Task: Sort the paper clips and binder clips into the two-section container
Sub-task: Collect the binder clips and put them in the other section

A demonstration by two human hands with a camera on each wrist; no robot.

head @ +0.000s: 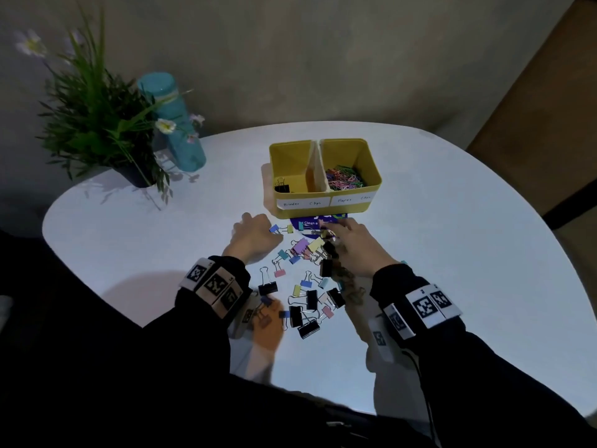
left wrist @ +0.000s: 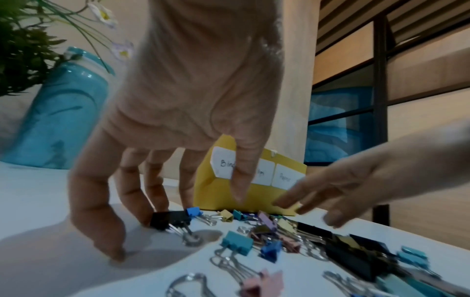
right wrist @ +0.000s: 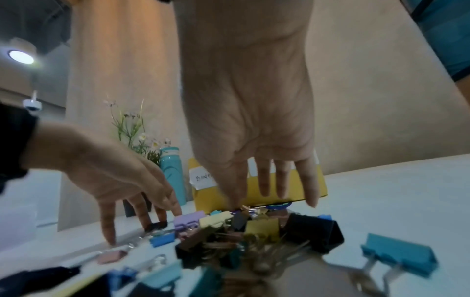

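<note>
My left hand, loosely open, touches a black binder clip; my right hand spreads over the pile. Best I pinch its body squarely before lifting

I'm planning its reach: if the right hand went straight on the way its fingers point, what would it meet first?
Likely the right hand meets the yellow container's front wall, low; its fingers slant downward, so the small clips at its foot might come first.

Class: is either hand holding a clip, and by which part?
Neither. The left hand only touches a black binder clip on the table; the right hand hovers open above the pile.
</note>
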